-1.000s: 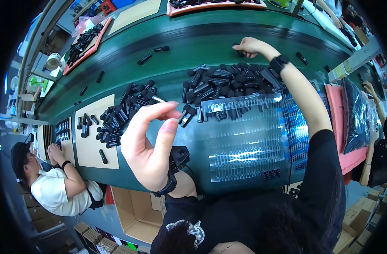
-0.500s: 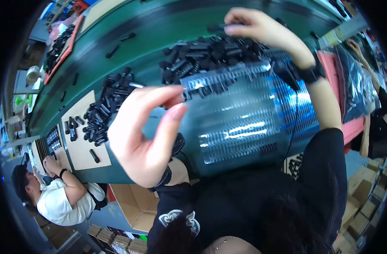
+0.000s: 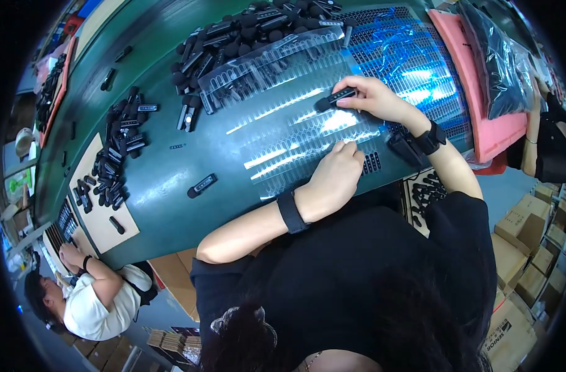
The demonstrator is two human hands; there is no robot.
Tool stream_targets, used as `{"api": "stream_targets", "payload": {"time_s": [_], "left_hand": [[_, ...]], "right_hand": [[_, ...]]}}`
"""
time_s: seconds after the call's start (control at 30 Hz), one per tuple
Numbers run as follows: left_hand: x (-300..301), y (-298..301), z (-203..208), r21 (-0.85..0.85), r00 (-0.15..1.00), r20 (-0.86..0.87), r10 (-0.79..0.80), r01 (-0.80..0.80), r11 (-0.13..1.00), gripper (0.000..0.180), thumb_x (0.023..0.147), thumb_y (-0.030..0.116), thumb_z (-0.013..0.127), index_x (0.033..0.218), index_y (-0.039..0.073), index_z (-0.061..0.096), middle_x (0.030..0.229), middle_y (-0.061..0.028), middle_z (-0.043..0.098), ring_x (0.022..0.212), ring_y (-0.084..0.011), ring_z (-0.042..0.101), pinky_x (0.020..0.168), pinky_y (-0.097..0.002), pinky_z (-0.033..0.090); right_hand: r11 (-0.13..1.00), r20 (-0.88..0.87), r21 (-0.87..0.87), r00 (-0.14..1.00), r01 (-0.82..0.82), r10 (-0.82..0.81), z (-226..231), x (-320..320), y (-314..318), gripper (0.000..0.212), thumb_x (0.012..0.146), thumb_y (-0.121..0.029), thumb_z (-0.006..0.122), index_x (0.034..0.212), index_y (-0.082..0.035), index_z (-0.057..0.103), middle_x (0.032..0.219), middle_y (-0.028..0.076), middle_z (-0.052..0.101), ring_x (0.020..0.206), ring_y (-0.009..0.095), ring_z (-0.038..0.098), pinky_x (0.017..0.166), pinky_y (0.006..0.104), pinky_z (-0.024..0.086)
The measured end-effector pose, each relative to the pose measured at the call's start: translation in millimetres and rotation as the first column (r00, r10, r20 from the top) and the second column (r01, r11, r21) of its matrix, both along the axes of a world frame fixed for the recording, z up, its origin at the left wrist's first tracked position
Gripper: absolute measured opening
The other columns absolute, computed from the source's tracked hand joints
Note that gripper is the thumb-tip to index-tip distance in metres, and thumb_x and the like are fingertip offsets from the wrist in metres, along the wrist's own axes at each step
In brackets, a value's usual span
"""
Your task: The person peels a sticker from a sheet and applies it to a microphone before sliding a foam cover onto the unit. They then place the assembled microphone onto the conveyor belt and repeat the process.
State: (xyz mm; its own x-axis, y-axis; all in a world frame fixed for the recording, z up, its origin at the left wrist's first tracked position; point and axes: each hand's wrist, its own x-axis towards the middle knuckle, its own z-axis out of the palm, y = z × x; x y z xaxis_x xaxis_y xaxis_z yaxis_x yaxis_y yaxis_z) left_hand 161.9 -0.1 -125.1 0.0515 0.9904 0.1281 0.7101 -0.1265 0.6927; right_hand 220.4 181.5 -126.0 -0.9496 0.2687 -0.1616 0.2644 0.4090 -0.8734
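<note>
Bench [image 3: 162,217]: one, green, running from the upper left to the right of your frame.
Clear sheet [image 3: 276,149]: one that you can make out, mid-frame, with rows of loops, under both your hands.
Blue sheeting [image 3: 413,74]: upper right; layers too overlapped to count.
Heaps of black devices: two, the larger heap [image 3: 245,31] at the top centre, the smaller heap [image 3: 117,154] at the left; pieces too tangled to count.
Hands: two of yours; your left hand [image 3: 332,180] sits below your right hand [image 3: 382,102], near but apart.
Left fingers: bunched low over the sheet; you cannot tell whether they pinch anything.
Right fingers: closed on one device.
Held device [image 3: 337,98]: one, centre-right, reaching leftward from your right fingers, long axis slanting lower left to upper right, rounded head lower left.
Lone device [image 3: 202,185]: one, left of your left hand, the nearer hand, with a similar slant.
</note>
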Motion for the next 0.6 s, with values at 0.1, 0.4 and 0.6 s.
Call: {"api": "stream_targets", "payload": {"time_s": [0.1,0.4,0.6], "left_hand": [[10.7,-3.7,-0.7,0.037,0.999,-0.008,0.052,-0.052,0.998,0.011,0.067,-0.002,0.051,0.078,-0.005,0.051,0.078,-0.0144,0.047,0.078,-0.0301,0.045,0.072,-0.034,0.04],[23.0,1.2,5.9,0.018,0.968,0.055,0.244,-0.245,0.969,0.015,0.063,-0.004,0.05,0.078,-0.004,0.049,0.076,-0.0155,0.048,0.078,-0.0301,0.048,0.071,-0.0342,0.041],[27.7,6.8,1.3,0.046,0.962,0.074,0.263,-0.267,0.963,0.013,0.061,-0.005,0.05,0.074,-0.002,0.049,0.072,-0.0155,0.048,0.074,-0.0301,0.049,0.068,-0.0358,0.043]], "right_hand": [[1.0,0.0,0.007,1.0,0.023,-0.023,-8.1,-1.5,-1.0,0.023,0.076,-0.02,0.062,0.096,-0.008,0.056,0.061,-0.001,0.049,0.055,0.004,0.045,0.047,0.0187,0.033],[0.996,0.026,-0.063,0.997,0.068,-0.066,-11.5,-2.4,-0.8,0.02,0.078,-0.016,0.06,0.094,-0.005,0.055,0.063,-0.003,0.048,0.054,0.001,0.043,0.049,0.0152,0.033],[0.996,-0.018,-0.058,0.997,0.07,-0.071,-18.1,-2.6,2.5,0.021,0.078,-0.017,0.06,0.094,-0.005,0.054,0.061,-0.003,0.049,0.054,0.002,0.045,0.049,0.0155,0.035]]}}
